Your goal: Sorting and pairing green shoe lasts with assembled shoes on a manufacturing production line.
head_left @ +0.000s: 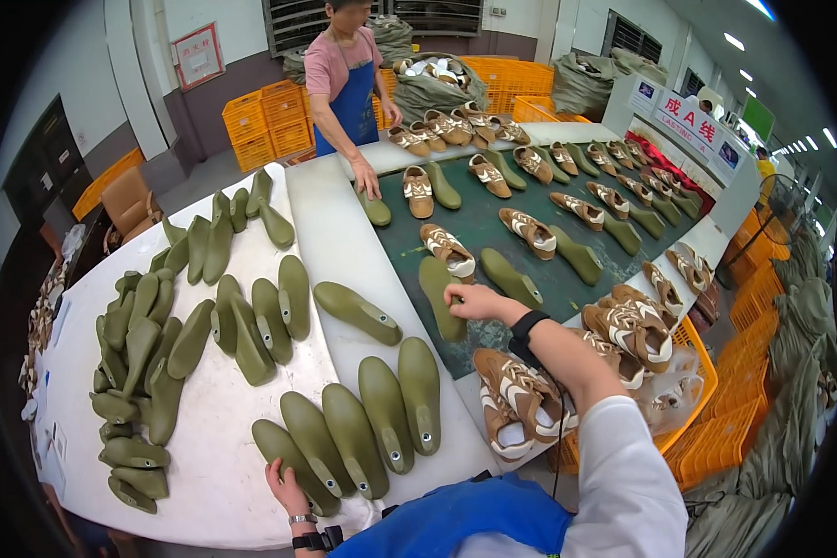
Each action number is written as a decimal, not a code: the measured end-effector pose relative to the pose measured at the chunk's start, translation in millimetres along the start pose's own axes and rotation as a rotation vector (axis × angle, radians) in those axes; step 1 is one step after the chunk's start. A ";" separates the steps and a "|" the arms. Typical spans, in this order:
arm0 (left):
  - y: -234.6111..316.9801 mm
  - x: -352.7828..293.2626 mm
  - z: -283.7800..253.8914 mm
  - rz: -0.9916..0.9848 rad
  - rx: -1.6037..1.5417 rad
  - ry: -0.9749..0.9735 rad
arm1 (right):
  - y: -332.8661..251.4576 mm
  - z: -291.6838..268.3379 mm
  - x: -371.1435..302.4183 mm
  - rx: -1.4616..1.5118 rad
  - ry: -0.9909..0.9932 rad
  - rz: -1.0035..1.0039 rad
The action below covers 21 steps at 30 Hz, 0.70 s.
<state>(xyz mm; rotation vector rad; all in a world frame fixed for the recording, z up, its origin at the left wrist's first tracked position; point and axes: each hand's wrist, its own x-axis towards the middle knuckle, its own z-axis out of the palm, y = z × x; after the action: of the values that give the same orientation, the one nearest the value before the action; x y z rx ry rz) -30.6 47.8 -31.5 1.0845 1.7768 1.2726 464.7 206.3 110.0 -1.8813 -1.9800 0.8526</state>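
Observation:
My right hand is closed around the narrow part of an olive-green shoe last at the near left of a dark green conveyor belt. Just beyond that last lies a brown sneaker with white stripes, and to its right another green last. My left hand touches the left side of the leftmost shoe last in a near row, fingers apart. Beside that one lie several more green lasts with round metal-rimmed holes.
Many lasts are heaped on the white table at left. Across the belt a co-worker's hand touches a last. Brown sneakers stand along the belt's near edge, by an orange crate. A fan stands at right.

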 end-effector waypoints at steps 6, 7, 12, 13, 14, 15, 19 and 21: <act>-0.2 -3.9 -1.1 -0.010 0.017 0.022 | 58.0 76.4 31.7 -0.442 -0.181 0.072; 0.0 -4.1 -1.3 -0.014 0.030 0.018 | 58.6 79.9 32.7 -0.463 -0.145 0.143; 3.4 -3.1 -1.2 0.011 0.047 0.024 | 57.0 71.6 42.5 -0.458 -0.233 0.071; 3.9 -1.5 -0.5 0.017 0.031 0.021 | 58.4 75.2 45.1 -0.373 -0.215 0.080; 2.5 0.4 0.0 0.021 0.035 0.014 | 59.4 78.8 47.0 -0.288 -0.195 0.088; -2.3 1.2 -1.9 0.007 0.005 0.020 | 50.5 79.6 44.6 -0.225 -0.186 0.103; -14.2 6.1 -3.7 0.004 -0.032 0.014 | 26.2 67.6 38.9 -0.280 -0.307 0.181; -13.6 8.6 -1.7 0.007 -0.036 -0.004 | 27.5 68.5 28.5 -0.263 -0.263 0.175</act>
<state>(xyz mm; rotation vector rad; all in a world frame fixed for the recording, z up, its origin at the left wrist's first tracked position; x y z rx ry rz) -38.9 52.7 -44.5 1.0735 1.7415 1.3011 444.4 218.3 34.5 -2.2156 -2.1970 0.9710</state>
